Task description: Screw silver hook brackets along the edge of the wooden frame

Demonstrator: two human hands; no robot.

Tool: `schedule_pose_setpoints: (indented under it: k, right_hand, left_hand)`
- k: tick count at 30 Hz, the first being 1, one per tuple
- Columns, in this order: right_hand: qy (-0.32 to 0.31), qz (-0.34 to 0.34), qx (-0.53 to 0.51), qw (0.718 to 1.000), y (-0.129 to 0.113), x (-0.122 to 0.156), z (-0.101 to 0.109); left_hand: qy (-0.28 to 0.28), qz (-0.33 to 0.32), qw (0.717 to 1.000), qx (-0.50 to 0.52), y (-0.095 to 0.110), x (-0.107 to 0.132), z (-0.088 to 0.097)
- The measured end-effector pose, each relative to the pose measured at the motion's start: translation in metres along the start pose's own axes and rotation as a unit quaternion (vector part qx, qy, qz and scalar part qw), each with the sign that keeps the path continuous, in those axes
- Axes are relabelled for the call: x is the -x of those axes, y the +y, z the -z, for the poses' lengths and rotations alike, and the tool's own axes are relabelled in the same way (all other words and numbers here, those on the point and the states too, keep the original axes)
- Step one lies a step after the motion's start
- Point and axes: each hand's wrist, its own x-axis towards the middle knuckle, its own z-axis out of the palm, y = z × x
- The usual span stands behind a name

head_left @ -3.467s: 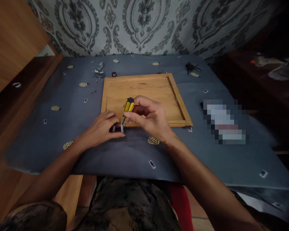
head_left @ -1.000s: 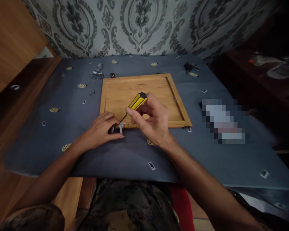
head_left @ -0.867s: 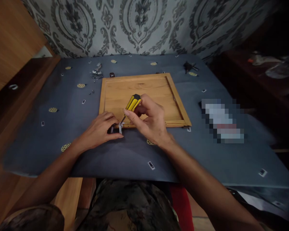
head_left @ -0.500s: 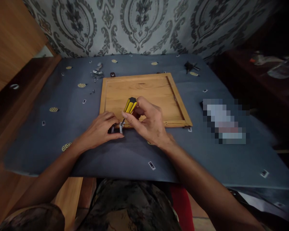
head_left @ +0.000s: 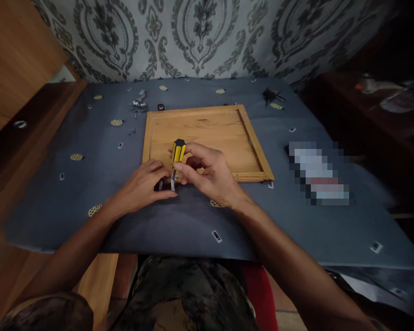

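A framed wooden panel [head_left: 200, 133] lies flat on the cloth-covered table. At its near edge, left of the middle, sits a small metal hinge [head_left: 173, 183]. My left hand [head_left: 145, 184] is closed around the hinge, fingers on the frame's edge and thumb in front. A screwdriver [head_left: 178, 151] with a yellow and black handle stands nearly upright, its shaft reaching down to the hinge. My right hand [head_left: 212, 172] grips the handle between thumb and fingers. The screwdriver's tip and any screw beneath it are too small to make out.
Metal hardware [head_left: 139, 102] lies in a pile beyond the panel's left corner, with small screws [head_left: 132, 132] nearer. A dark object [head_left: 272, 95] rests at the back right. A blurred-out flat item [head_left: 317, 172] lies on the table's right side. A patterned curtain [head_left: 200, 37] hangs behind.
The screwdriver has swung from a rightward lean to nearly upright, its handle moving left. My right hand has shifted left with it. My left hand stays at the hinge.
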Motion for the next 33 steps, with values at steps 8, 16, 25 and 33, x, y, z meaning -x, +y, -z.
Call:
schedule_pose_setpoints:
  k: [8,16,25,33]
  right_hand:
    - [0.008,-0.025,-0.047,0.999,-0.004,-0.001,-0.004]
    - [0.090,0.043,0.081,0.992,0.004,0.002,-0.011]
    - [0.178,0.078,0.104,0.975,-0.002,0.004,-0.009]
    - [0.126,0.050,0.103,0.985,0.001,0.004,-0.008]
  left_hand:
    - [0.020,-0.020,1.000,-0.006,-0.001,0.001,-0.001]
    - [0.031,-0.040,0.999,0.000,-0.001,0.001,-0.001]
    - [0.007,-0.009,1.000,0.028,0.000,0.000,0.001]
    - [-0.002,0.008,1.000,0.012,0.001,0.000,0.001]
